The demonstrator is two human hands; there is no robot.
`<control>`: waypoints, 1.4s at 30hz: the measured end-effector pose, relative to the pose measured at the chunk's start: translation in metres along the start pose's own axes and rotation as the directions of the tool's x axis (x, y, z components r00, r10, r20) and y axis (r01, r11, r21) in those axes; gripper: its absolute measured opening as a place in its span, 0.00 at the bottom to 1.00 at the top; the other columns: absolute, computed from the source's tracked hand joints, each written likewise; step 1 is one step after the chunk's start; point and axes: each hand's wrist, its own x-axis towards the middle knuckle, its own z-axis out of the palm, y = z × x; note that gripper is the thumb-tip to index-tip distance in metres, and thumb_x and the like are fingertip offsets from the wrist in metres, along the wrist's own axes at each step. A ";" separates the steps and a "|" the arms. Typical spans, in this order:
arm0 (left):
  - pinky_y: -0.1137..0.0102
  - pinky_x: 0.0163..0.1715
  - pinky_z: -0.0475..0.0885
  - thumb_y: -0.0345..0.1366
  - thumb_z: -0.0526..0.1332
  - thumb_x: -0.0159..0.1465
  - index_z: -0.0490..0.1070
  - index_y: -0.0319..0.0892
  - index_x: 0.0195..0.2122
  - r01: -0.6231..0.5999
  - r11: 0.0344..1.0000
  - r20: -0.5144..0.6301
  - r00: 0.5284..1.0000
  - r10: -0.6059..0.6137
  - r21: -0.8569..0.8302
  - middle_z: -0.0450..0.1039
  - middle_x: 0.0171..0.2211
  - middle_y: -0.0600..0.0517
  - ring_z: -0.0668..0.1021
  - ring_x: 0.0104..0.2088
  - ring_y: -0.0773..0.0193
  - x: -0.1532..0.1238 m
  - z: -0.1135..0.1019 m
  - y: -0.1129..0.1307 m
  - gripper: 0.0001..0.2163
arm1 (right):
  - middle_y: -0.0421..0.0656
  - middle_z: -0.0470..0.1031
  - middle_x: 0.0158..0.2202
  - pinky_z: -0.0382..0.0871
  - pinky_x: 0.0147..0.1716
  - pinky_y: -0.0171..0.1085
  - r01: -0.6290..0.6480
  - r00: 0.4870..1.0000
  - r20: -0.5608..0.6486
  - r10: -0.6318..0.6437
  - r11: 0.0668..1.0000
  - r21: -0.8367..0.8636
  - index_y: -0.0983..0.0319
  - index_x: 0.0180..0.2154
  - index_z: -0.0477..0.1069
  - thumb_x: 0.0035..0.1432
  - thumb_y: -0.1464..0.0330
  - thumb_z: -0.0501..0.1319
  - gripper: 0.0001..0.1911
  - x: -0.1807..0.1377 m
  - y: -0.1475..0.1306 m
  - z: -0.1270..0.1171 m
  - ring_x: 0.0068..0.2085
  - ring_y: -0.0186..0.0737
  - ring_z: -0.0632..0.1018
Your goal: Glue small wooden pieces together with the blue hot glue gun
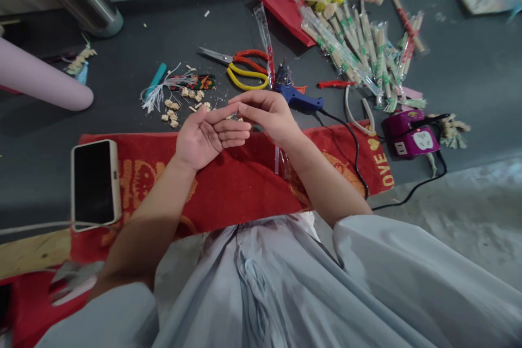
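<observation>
My left hand (206, 138) is held palm up over the red towel (236, 190), fingers stretched out and mostly together. The thumb and fingers of my right hand (271, 114) close in a pinch at the tip of the left index finger. Whether anything small sits in that pinch, I cannot make out. Just beyond the hands lie small pale folded pieces (171, 111) and a bunch of white strings (157, 95). A blue glue gun (302, 99) rests right of my right hand. Pliers (244, 68) with orange and yellow handles lie farther back.
A phone (94, 184) lies on the towel's left end. Many wrapped sticks (367, 49) are heaped at the back right, near a red packet (285, 16). A purple power socket (411, 133) and its black cord occupy the right side. A pink cylinder (44, 76) stands left.
</observation>
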 end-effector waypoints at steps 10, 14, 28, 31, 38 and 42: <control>0.46 0.53 0.75 0.70 0.33 0.64 0.74 0.41 0.55 0.025 0.987 0.167 0.986 0.002 -0.160 0.76 0.56 0.39 0.71 0.65 0.42 -0.007 0.006 0.004 0.44 | 0.38 0.74 0.30 0.72 0.29 0.31 -0.101 0.990 -0.094 0.104 0.994 0.030 0.60 0.44 0.78 0.67 0.54 0.58 0.18 0.003 0.006 -0.004 0.29 0.30 0.74; 0.51 0.54 0.77 0.62 0.31 0.69 0.75 0.42 0.54 -0.055 0.973 0.065 0.995 0.071 -0.225 0.78 0.54 0.43 0.76 0.60 0.48 -0.002 0.004 0.005 0.40 | 0.38 0.73 0.30 0.72 0.26 0.32 -0.078 0.982 -0.174 0.070 0.996 -0.038 0.58 0.44 0.77 0.68 0.50 0.55 0.21 0.004 0.007 -0.010 0.25 0.30 0.72; 0.74 0.44 0.79 0.43 0.61 0.69 0.78 0.45 0.45 -0.375 0.923 -0.283 0.878 0.385 0.092 0.84 0.42 0.50 0.85 0.42 0.65 0.017 -0.005 -0.011 0.10 | 0.48 0.78 0.40 0.69 0.43 0.42 -0.023 0.995 -0.074 -0.065 0.582 -0.813 0.62 0.38 0.77 0.61 0.73 0.56 0.10 -0.001 -0.005 -0.016 0.42 0.44 0.77; 0.76 0.37 0.79 0.47 0.64 0.67 0.79 0.46 0.44 -0.394 0.906 -0.297 0.856 0.423 0.153 0.84 0.38 0.52 0.85 0.36 0.67 0.018 -0.006 -0.012 0.12 | 0.48 0.78 0.40 0.67 0.40 0.40 -0.021 1.000 -0.021 0.007 0.534 -0.846 0.62 0.38 0.78 0.59 0.75 0.57 0.11 -0.003 -0.011 -0.011 0.40 0.43 0.76; 0.77 0.20 0.66 0.48 0.64 0.67 0.79 0.45 0.36 -0.414 0.854 -0.325 0.799 0.506 0.313 0.77 0.23 0.55 0.72 0.17 0.74 0.018 -0.007 -0.011 0.12 | 0.50 0.78 0.46 0.62 0.36 0.40 0.013 0.988 0.076 0.134 0.414 -0.910 0.63 0.45 0.79 0.61 0.73 0.56 0.15 -0.006 -0.019 -0.002 0.43 0.45 0.77; 0.76 0.18 0.61 0.47 0.64 0.67 0.78 0.45 0.34 -0.417 0.839 -0.300 0.799 0.522 0.349 0.73 0.21 0.57 0.69 0.16 0.75 0.019 -0.008 -0.014 0.12 | 0.49 0.78 0.45 0.59 0.32 0.40 0.027 0.974 0.103 0.202 0.348 -0.937 0.62 0.47 0.79 0.62 0.72 0.55 0.16 -0.007 -0.021 0.002 0.41 0.45 0.77</control>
